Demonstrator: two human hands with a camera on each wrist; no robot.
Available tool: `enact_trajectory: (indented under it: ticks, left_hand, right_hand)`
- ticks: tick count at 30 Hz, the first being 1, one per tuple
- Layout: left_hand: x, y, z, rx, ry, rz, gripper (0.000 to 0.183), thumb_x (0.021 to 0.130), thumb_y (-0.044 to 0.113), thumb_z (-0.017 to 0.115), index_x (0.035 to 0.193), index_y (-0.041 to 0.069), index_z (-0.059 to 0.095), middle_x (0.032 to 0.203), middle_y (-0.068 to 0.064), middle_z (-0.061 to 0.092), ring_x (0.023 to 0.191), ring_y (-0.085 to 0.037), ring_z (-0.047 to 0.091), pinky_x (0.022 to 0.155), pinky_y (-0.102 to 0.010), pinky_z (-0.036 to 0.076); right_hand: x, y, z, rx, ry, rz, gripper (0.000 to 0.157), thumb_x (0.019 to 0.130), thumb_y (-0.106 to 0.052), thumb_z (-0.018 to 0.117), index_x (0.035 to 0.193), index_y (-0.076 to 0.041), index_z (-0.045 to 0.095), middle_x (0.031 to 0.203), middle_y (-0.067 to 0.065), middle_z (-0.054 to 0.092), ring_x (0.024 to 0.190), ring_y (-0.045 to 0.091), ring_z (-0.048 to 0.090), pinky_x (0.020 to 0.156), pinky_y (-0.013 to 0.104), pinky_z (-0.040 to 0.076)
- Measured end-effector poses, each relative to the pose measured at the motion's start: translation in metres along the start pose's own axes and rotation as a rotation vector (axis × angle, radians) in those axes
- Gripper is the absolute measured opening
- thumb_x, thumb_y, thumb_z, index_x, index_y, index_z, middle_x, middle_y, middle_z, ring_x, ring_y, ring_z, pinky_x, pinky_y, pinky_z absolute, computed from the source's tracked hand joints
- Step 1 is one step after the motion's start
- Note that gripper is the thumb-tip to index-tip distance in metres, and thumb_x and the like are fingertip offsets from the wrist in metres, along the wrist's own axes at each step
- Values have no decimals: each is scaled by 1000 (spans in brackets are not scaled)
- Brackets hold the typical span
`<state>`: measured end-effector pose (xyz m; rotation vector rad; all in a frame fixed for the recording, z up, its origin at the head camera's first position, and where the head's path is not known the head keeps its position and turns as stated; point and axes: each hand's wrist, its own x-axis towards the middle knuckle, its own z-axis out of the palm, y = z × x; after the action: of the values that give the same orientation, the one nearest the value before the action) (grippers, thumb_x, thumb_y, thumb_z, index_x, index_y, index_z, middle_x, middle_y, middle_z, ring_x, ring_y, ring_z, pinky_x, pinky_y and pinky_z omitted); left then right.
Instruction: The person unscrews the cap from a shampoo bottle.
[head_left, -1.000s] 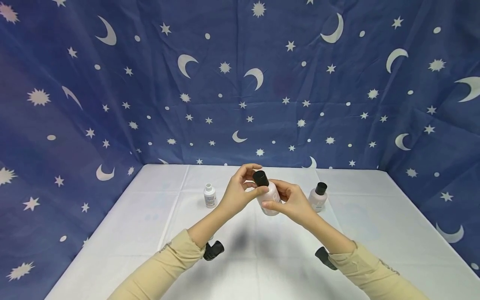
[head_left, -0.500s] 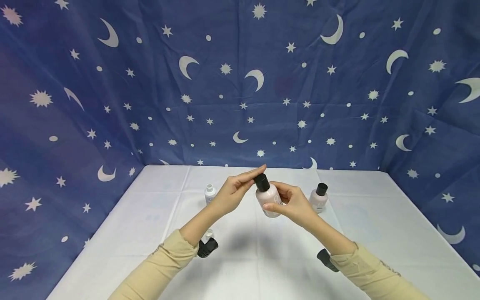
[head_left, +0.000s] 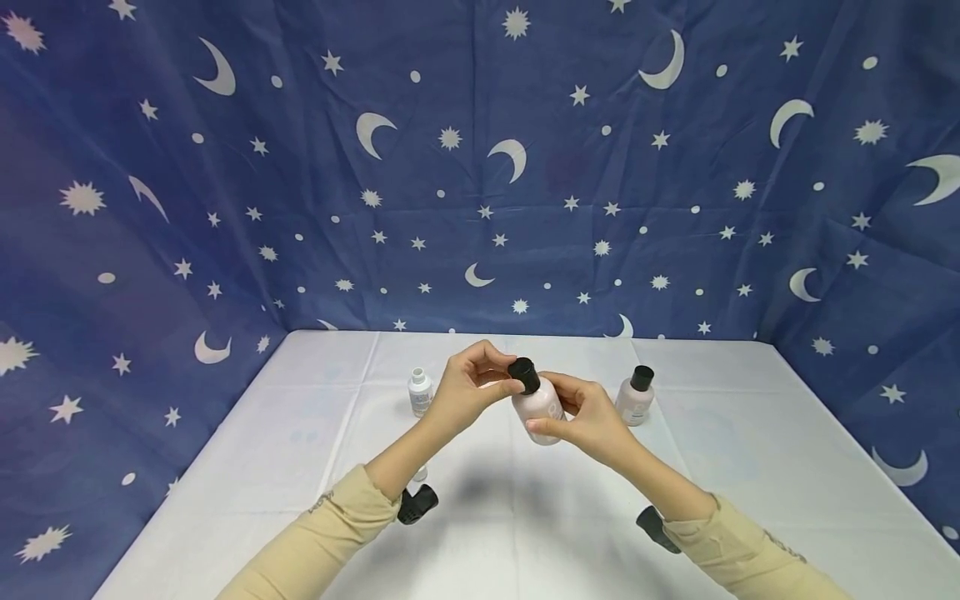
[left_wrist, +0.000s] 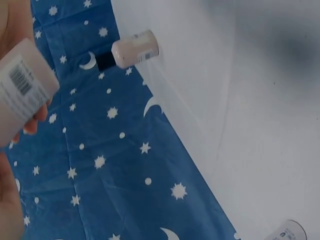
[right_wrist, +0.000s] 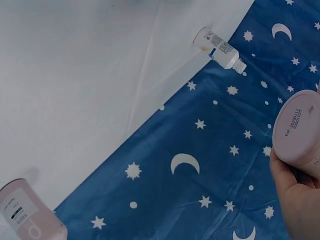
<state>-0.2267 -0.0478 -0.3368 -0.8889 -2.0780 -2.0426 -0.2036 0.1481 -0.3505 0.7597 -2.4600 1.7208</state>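
A pale pink bottle [head_left: 538, 408] with a black cap [head_left: 524, 375] is held tilted above the table. My right hand [head_left: 592, 417] grips its body from the right. My left hand [head_left: 465, 387] pinches the cap between thumb and fingers; the cap sits on the bottle's neck. In the left wrist view the held bottle [left_wrist: 25, 90] shows a barcode label. Its printed base [right_wrist: 297, 127] faces the right wrist camera.
A second pink bottle [head_left: 634, 398] with a black cap stands behind my right hand. To the left stands an uncapped white bottle [head_left: 420, 392]. A small white object [head_left: 420, 474], partly hidden, lies by my left wrist. A starry blue cloth [head_left: 480, 208] hangs behind the white table [head_left: 525, 533].
Half a second ago my left fingers were stretched out straight beside the cap; now they are bent and pinch it again. The bottle has dropped slightly, still in my right hand.
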Motion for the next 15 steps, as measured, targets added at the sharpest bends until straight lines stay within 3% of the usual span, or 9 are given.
enact_trajectory:
  ticks: [5, 12, 15]
  left_hand:
    - [0, 0, 7, 4, 55, 9, 23, 77, -7, 71, 90, -11, 53, 103, -29, 60, 83, 1, 62, 83, -20, 54]
    - [-3, -3, 11, -31, 82, -41, 27, 79, -7, 69, 101, -9, 53, 105, -26, 59, 87, -1, 59, 83, -18, 54]
    - [-5, -3, 10, -64, 65, -46, 40, 80, 2, 73, 112, -6, 51, 116, -21, 55, 98, -8, 58, 86, -21, 53]
  right_hand:
    - [-1, -1, 0, 5, 14, -1, 55, 76, -7, 77, 126, 4, 56, 120, 22, 62, 97, 0, 63, 84, 17, 53]
    - [0, 2, 0, 18, 0, 31, 55, 77, -6, 76, 126, 4, 55, 120, 23, 62, 94, 2, 63, 82, 18, 53]
    - [-1, 2, 0, 28, -8, 43, 55, 77, -7, 76, 127, 4, 54, 120, 23, 61, 94, 3, 63, 81, 18, 53]
